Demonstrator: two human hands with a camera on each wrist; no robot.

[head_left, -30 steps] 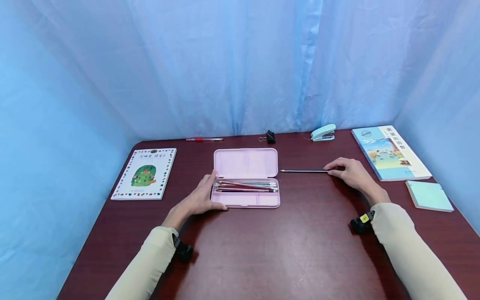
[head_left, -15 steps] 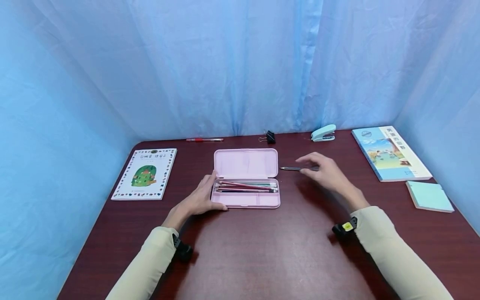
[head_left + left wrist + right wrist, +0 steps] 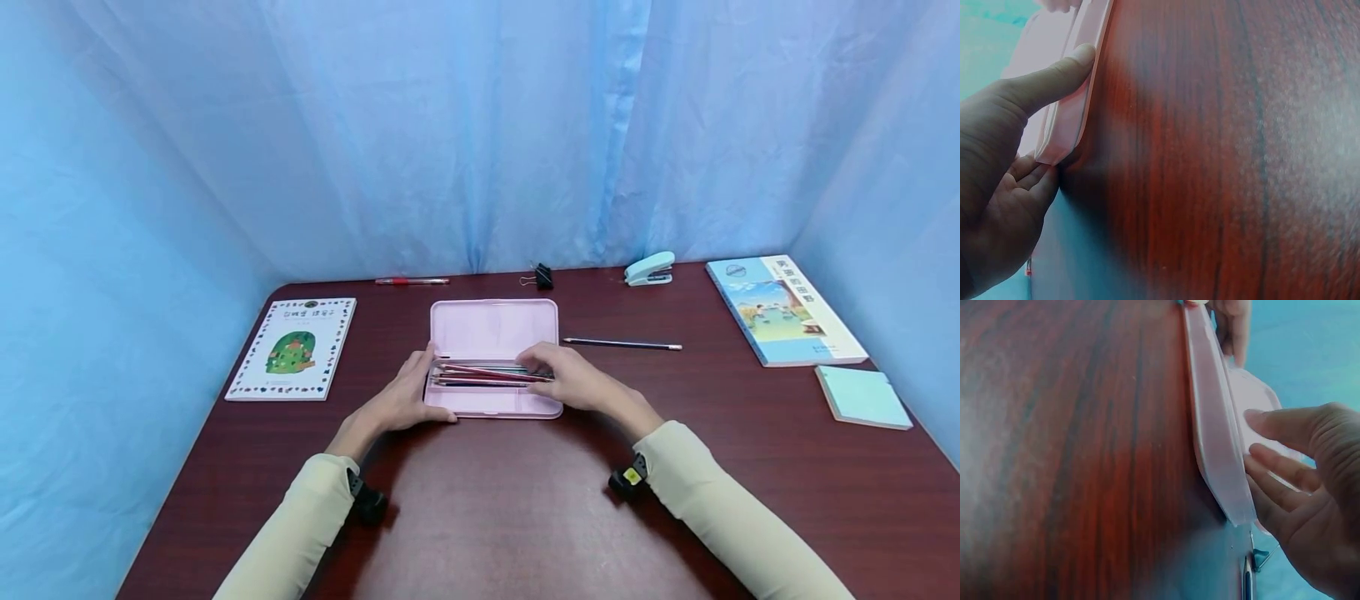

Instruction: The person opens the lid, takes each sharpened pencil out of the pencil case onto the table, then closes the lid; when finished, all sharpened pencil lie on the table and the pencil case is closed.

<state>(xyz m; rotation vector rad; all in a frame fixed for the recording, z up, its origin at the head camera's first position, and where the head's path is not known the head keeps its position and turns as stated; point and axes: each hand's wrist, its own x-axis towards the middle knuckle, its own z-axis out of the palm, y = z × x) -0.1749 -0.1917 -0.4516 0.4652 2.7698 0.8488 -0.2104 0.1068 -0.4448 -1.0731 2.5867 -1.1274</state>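
Observation:
A pink pencil case (image 3: 495, 329) lies with its lid folded back, and several pencils (image 3: 480, 374) lie lengthwise in its back compartment. My left hand (image 3: 397, 400) holds the case at its left end, thumb (image 3: 1063, 75) on the front wall and fingers round the side. Over the case's right end reaches my right hand (image 3: 573, 379), its fingertips at the pencils' ends. In the right wrist view its thumb (image 3: 1285, 427) and fingers (image 3: 1282, 469) are apart, with no pencil visible between them. A dark pencil (image 3: 622, 342) lies on the table right of the case.
Along the back edge lie a red pen (image 3: 412, 281), a black binder clip (image 3: 542, 277) and a mint stapler (image 3: 649, 269). A white book (image 3: 291, 350) is at left; a blue book (image 3: 783, 311) and green notepad (image 3: 864, 397) are at right. Curtains (image 3: 480, 142) enclose the table.
My right hand has let go of the dark pencil, leaving it on the table, and has moved left to the pencil case. The left hand stays at the case.

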